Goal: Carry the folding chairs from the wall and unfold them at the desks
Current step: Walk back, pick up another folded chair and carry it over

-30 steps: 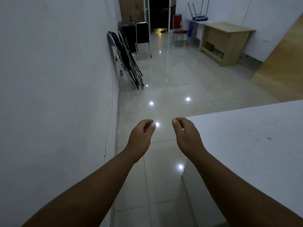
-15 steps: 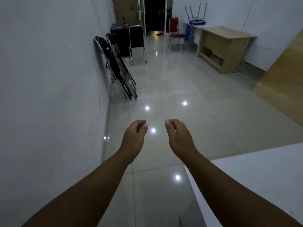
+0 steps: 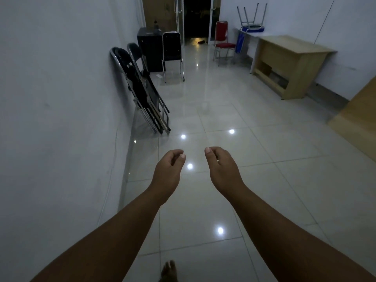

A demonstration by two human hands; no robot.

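Folding chairs (image 3: 140, 86) nearer, well ahead of left hand (image 3: 166, 172) and right hand (image 3: 222, 171)

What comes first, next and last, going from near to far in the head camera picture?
Bare foot → left hand and right hand, side by side → folded chairs → upright black chair → dark doorway.
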